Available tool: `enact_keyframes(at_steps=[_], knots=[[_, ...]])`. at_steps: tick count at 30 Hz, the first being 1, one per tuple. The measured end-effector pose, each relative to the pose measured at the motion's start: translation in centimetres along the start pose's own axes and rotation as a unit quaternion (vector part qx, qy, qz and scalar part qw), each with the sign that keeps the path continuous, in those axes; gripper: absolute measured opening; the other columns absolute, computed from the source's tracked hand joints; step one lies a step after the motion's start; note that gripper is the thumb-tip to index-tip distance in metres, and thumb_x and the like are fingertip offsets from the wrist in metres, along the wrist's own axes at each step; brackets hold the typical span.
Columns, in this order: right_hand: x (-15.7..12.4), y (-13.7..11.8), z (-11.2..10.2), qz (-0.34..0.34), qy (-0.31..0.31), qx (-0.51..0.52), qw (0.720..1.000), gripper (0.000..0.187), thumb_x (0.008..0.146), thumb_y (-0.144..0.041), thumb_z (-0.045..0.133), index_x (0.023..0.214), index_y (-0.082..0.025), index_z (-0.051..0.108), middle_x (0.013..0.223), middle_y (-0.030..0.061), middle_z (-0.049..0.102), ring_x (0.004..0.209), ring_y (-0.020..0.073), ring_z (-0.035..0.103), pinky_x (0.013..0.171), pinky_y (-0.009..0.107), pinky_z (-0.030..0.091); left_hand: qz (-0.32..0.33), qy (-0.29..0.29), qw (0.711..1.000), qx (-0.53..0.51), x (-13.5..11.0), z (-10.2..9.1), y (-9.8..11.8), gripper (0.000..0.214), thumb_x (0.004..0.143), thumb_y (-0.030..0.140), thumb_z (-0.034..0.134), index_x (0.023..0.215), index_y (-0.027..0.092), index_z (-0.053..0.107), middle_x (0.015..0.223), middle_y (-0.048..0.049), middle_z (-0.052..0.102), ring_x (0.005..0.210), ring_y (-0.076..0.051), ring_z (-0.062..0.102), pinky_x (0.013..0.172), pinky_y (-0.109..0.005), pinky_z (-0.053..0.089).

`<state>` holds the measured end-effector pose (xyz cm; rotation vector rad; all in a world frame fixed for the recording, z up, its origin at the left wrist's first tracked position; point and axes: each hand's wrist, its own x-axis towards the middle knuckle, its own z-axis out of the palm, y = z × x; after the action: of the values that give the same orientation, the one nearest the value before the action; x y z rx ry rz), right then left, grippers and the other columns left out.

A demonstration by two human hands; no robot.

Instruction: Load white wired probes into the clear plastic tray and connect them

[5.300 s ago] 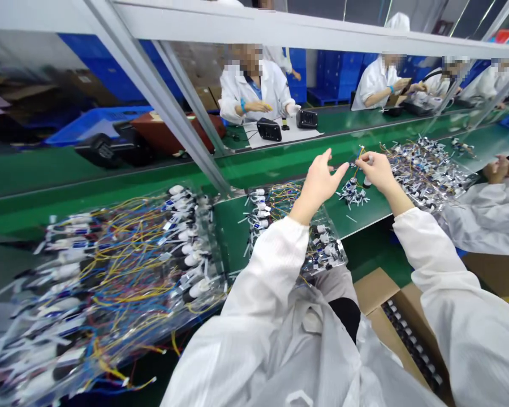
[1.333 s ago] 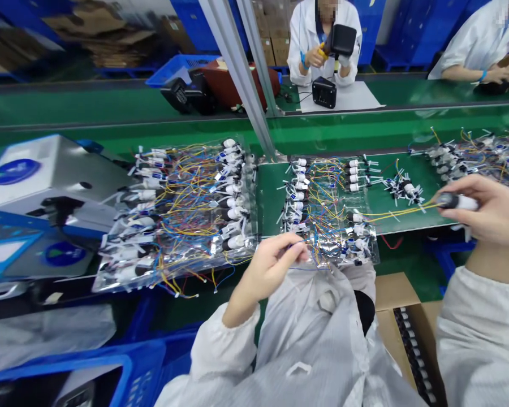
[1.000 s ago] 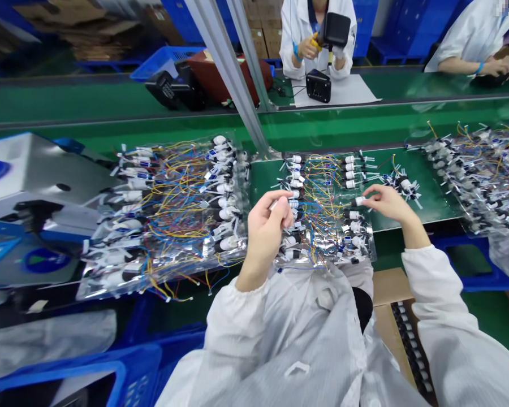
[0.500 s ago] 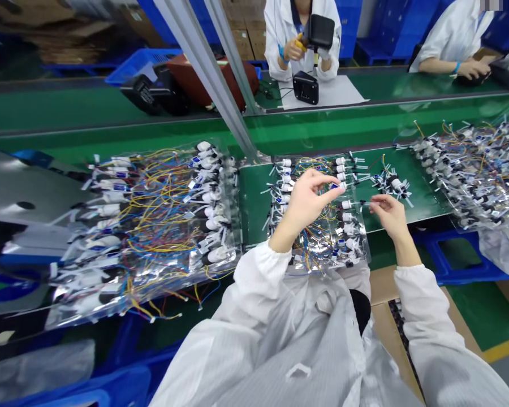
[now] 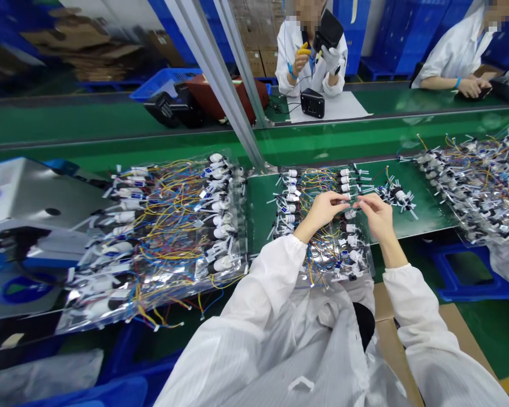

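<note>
Working over a clear plastic bag (image 5: pixel 322 257) of wired white connectors (image 5: pixel 350 229) on the green surface (image 5: pixel 428 212), we hold our left hand (image 5: pixel 320 210) and right hand (image 5: pixel 377 217) close together above the bag, fingers (image 5: pixel 343 195) curled and almost meeting beside one connector's thin wires; we cannot tell whether they are grasping anything. A second bag (image 5: pixel 161 243) of connectors lies to our left, a third bag (image 5: pixel 470 192) to our right, and a cardboard box (image 5: pixel 396 345) sits below the surface's near edge.
</note>
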<state>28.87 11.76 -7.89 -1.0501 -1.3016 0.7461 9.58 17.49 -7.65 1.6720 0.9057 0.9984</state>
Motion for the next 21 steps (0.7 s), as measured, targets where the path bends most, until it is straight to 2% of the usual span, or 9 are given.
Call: enact_keyframes(at_steps=[3, 6, 10, 16, 21], knots=[[0.0, 0.4, 1.2, 0.044, 0.015, 0.054, 0.997, 0.02, 0.084, -0.036, 0.082, 0.1, -0.024, 0.076, 0.084, -0.0003, 0.066, 0.065, 0.0139, 0.064, 0.063, 0.03, 0.053, -0.008, 0.001, 0.999, -0.038, 0.0, 0.2, -0.3, 0.031, 0.083, 0.03, 0.082, 0.11, 0.016, 0.081, 0.108, -0.0117, 0.079, 0.092, -0.021, 0.073, 0.089, -0.036, 0.055], [-0.1, 0.7, 1.8, 0.034, 0.02, 0.055, 0.998, 0.012, 0.082, -0.031, 0.083, 0.086, -0.022, 0.075, 0.087, 0.0012, 0.068, 0.066, 0.0126, 0.06, 0.06, 0.028, 0.049, -0.024, 0.025, 0.993, -0.112, 0.1, 0.4, -0.4, 0.032, 0.079, 0.032, 0.086, 0.105, 0.014, 0.08, 0.107, -0.012, 0.08, 0.094, -0.022, 0.074, 0.093, -0.038, 0.057], [-0.2, 0.9, 2.0, 0.04, 0.034, 0.025, 0.998, 0.01, 0.084, -0.031, 0.08, 0.086, -0.022, 0.077, 0.089, 0.003, 0.072, 0.072, 0.0151, 0.061, 0.063, 0.028, 0.049, -0.04, 0.065, 0.982, -0.173, 0.0, 0.4, -0.2, 0.035, 0.073, 0.037, 0.09, 0.098, 0.015, 0.079, 0.101, -0.0102, 0.08, 0.092, -0.021, 0.073, 0.093, -0.038, 0.057], [-0.3, 1.2, 2.4, 0.021, 0.036, 0.02, 0.999, 0.008, 0.084, -0.03, 0.08, 0.087, -0.023, 0.079, 0.094, 0.0041, 0.071, 0.084, 0.0176, 0.065, 0.07, 0.03, 0.052, -0.04, 0.051, 0.979, -0.193, -0.1, 0.7, -0.5, 0.034, 0.072, 0.036, 0.09, 0.096, 0.015, 0.08, 0.1, -0.0098, 0.08, 0.094, -0.021, 0.074, 0.097, -0.04, 0.057], [-0.4, 1.1, 2.4, 0.031, 0.048, 0.002, 0.998, 0.011, 0.084, -0.033, 0.08, 0.09, -0.024, 0.079, 0.092, 0.0035, 0.073, 0.084, 0.0181, 0.066, 0.074, 0.032, 0.055, -0.052, 0.05, 0.978, -0.198, -0.1, 0.8, -0.7, 0.036, 0.069, 0.034, 0.092, 0.095, 0.014, 0.079, 0.101, -0.0104, 0.08, 0.094, -0.022, 0.074, 0.097, -0.041, 0.058]])
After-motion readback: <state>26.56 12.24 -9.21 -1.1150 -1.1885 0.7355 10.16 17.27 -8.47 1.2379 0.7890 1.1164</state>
